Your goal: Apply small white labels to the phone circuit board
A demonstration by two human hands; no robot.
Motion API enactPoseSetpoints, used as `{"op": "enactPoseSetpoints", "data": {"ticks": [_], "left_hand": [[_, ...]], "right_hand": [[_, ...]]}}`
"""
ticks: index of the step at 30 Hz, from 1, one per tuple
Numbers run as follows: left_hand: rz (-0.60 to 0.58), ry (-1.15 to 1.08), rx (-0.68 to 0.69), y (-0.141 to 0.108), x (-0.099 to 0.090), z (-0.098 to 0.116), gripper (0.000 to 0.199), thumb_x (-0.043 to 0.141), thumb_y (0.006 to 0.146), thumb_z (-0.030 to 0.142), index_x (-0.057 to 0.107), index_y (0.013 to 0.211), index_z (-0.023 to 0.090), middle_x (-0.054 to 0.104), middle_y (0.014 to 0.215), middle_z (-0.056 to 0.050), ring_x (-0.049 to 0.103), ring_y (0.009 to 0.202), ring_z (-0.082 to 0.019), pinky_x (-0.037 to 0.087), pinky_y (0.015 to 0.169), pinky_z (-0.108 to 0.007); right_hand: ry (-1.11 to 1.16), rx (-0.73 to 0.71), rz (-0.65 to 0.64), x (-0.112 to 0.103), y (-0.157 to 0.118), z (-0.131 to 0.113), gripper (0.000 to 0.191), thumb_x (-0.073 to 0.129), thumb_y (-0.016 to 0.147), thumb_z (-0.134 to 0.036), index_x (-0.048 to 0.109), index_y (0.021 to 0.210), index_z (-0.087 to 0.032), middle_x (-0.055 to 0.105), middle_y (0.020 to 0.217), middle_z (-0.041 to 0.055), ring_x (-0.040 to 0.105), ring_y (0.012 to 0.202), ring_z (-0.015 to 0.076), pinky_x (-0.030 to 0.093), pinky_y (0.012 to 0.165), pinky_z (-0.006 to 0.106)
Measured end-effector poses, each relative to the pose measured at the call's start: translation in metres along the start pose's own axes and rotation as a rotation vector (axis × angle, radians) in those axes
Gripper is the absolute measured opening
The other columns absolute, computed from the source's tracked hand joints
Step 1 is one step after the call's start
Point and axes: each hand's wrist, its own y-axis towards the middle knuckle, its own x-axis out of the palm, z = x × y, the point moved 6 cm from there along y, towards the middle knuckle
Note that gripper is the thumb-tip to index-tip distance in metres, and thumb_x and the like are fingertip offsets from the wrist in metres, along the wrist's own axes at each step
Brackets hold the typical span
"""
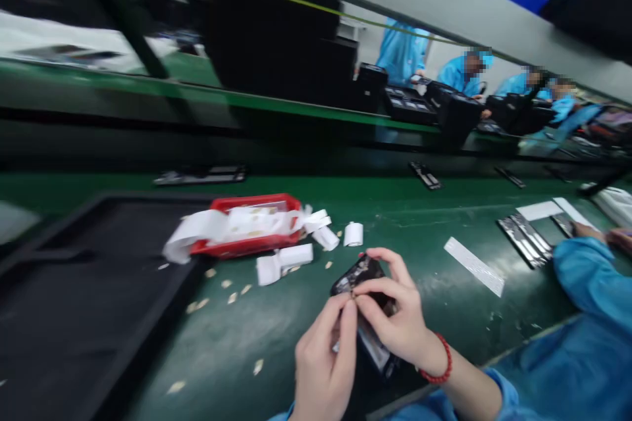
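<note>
Tray [249,245] on belt [405,210]: paper strips [232,223] in it, paper rolls [353,234] right of it, phone part [359,274] further right and nearer, big flat tray [74,302] left.

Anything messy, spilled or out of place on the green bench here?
Yes. White label strip spills over the rim of the red tray, loose curled pieces lie beside it, and small pale scraps are scattered across the green bench near the black tray.
</note>
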Motion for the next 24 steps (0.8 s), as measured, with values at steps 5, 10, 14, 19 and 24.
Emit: {"op": "enactPoseSetpoints", "data": {"ticks": [5, 10, 14, 19, 24], "left_hand": [[-0.028, 0.049, 0.081, 0.005, 0.001, -0.007, 0.014, 0.053, 0.101, 0.026, 0.065, 0.095, 0.021, 0.073, 0.070, 0.005, 0.065, 0.049, -0.009, 0.049, 0.051, -0.011], [-0.002, 0.152, 0.149, 0.005, -0.002, 0.000, 0.014, 0.051, 0.101, 0.025, 0.064, 0.096, 0.021, 0.070, 0.067, 0.006, 0.065, 0.049, -0.009, 0.049, 0.052, -0.011], [0.014, 0.191, 0.198, 0.004, -0.002, 0.001, 0.015, 0.051, 0.101, 0.022, 0.065, 0.096, 0.020, 0.076, 0.078, 0.002, 0.069, 0.056, -0.010, 0.051, 0.058, -0.012], [0.035, 0.075, 0.080, 0.003, 0.001, 0.002, 0.017, 0.051, 0.099, 0.021, 0.068, 0.096, 0.019, 0.078, 0.085, -0.002, 0.072, 0.069, -0.013, 0.053, 0.068, -0.017], [-0.048, -0.132, -0.183, 0.007, 0.005, -0.001, 0.025, 0.046, 0.100, 0.028, 0.067, 0.090, 0.019, 0.073, 0.082, -0.003, 0.068, 0.071, -0.015, 0.053, 0.068, -0.022]], "right_hand": [[0.032, 0.018, -0.033, 0.001, 0.007, 0.002, 0.012, 0.071, 0.088, -0.018, 0.080, 0.095, -0.024, 0.062, 0.135, 0.0115, 0.063, 0.125, 0.0253, 0.055, 0.107, 0.042], [0.087, 0.145, -0.017, 0.001, 0.007, 0.008, 0.004, 0.077, 0.086, -0.025, 0.080, 0.087, -0.025, 0.063, 0.135, 0.0091, 0.064, 0.122, 0.0242, 0.053, 0.108, 0.042], [0.132, 0.197, -0.014, 0.002, 0.010, 0.010, 0.004, 0.080, 0.082, -0.025, 0.077, 0.079, -0.023, 0.063, 0.135, 0.0085, 0.064, 0.124, 0.0244, 0.050, 0.111, 0.042], [0.021, 0.200, 0.032, 0.008, 0.004, 0.006, 0.008, 0.066, 0.088, -0.017, 0.070, 0.082, -0.021, 0.058, 0.137, 0.0106, 0.059, 0.130, 0.0229, 0.048, 0.111, 0.038], [-0.056, 0.198, -0.056, 0.012, -0.002, -0.001, 0.013, 0.052, 0.097, -0.017, 0.061, 0.089, -0.022, 0.056, 0.127, 0.0113, 0.057, 0.125, 0.0213, 0.048, 0.105, 0.036]]}}
